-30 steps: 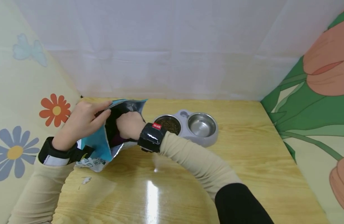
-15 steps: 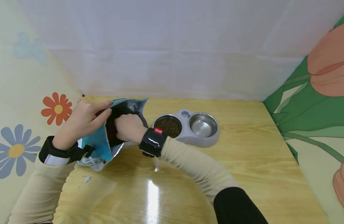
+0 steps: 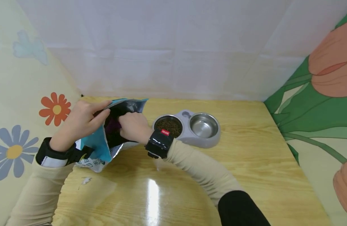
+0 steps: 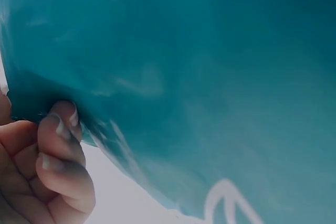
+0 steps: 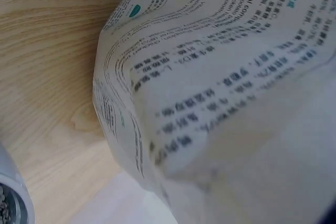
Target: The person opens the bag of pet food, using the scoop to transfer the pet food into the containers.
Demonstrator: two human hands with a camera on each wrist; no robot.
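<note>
While the left hand [image 3: 82, 121] pinches the upper edge of a teal food bag [image 3: 98, 146], fingers curled over the rim to hold its mouth open, the right hand [image 3: 133, 126] reaches into the opening. Its fingers are hidden inside, so its grip cannot be told; something purple [image 3: 114, 126] shows beside them. The bag stands at the left of a wooden table [image 3: 246, 169], near a grey double bowl [image 3: 187, 133] whose left dish holds brown kibble [image 3: 170, 125].

— What fills the left wrist view?
— A teal bag [image 4: 210, 77], nearly everything. Curled fingers [image 4: 60, 129] of the left hand [image 4: 37, 171] pinch its lower-left edge.
— And that white mark below?
— Possibly printing; too close to tell.
</note>
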